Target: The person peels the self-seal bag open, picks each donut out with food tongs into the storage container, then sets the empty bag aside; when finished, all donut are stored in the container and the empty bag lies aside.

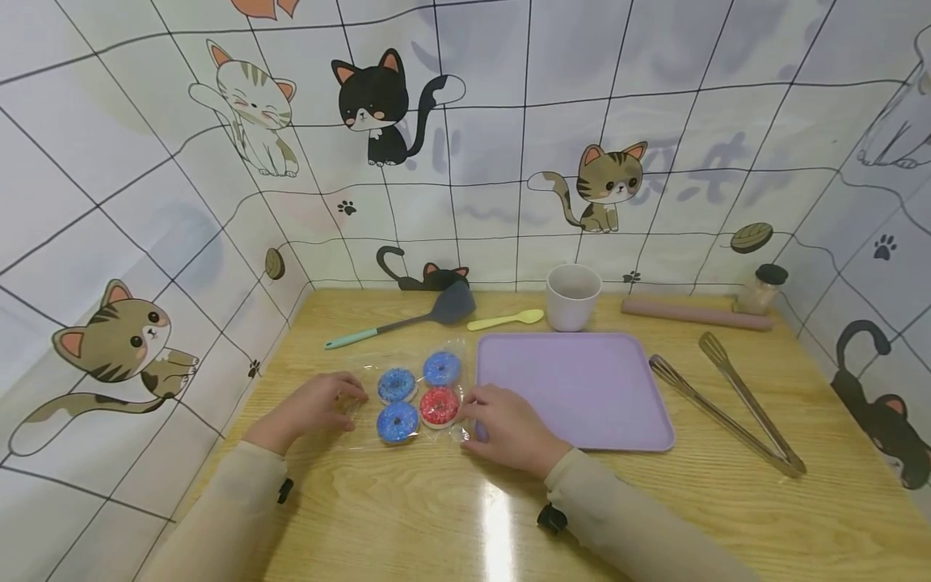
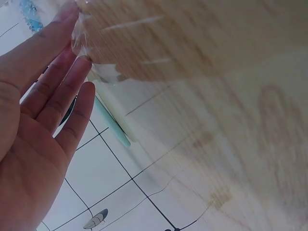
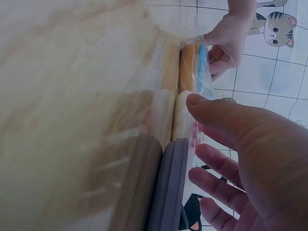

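A clear plastic bag (image 1: pixel 407 396) lies flat on the wooden table and holds three blue-iced donuts (image 1: pixel 396 385) and one red-iced donut (image 1: pixel 440 406). My left hand (image 1: pixel 316 408) rests at the bag's left edge. In the left wrist view its fingers (image 2: pixel 62 82) are straight and the tips touch the crinkled plastic (image 2: pixel 86 38). My right hand (image 1: pixel 502 420) sits at the bag's right edge, beside the red donut. In the right wrist view its thumb (image 3: pixel 216 113) presses on the plastic (image 3: pixel 195 72) and the other fingers hang relaxed.
A purple tray (image 1: pixel 575 388) lies just right of the bag. Behind are a grey spatula with a teal handle (image 1: pixel 396 323), a yellow spoon (image 1: pixel 505 320), a white cup (image 1: pixel 573 297), a pink rolling pin (image 1: pixel 694 314) and a small jar (image 1: pixel 760 288). Metal tongs (image 1: pixel 727 404) lie at the right.
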A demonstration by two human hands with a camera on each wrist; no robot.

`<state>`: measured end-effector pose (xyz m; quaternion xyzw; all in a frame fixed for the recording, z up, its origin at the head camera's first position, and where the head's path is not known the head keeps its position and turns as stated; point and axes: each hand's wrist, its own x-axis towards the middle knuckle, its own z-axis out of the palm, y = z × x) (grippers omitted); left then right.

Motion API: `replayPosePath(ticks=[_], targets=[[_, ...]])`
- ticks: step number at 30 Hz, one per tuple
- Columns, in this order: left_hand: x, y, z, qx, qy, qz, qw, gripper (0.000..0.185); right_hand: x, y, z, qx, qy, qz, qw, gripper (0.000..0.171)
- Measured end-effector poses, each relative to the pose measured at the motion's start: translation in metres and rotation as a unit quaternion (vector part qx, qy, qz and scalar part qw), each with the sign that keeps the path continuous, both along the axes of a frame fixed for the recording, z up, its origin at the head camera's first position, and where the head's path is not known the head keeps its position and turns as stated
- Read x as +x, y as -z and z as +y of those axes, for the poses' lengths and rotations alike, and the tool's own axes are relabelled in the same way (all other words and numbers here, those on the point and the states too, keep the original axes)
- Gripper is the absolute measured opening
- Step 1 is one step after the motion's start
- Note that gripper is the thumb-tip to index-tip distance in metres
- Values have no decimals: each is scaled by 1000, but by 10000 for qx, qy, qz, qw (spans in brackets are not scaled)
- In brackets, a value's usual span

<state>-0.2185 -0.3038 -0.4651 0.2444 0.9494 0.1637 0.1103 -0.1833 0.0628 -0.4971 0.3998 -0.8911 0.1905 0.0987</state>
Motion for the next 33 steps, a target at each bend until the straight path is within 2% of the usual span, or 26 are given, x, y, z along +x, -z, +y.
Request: replayPosePath(ticks=[9,17,24,33], targets=[[-3,4,-1,-23,1,-41,10000,43,4,-3,2,-299,30,-431,9986,23],[-4,4,0,8,-28,-83,10000,42,1,-1,2,-502,-44,-420,9978,16],[-4,6,-1,-89,-19,3,10000,44,-3,0,1,-544,-52,-390,9977,6],[-5,4,-2,-238,199,212,9993,45,-5,-2,6,-476,-8,-725,9962,0]])
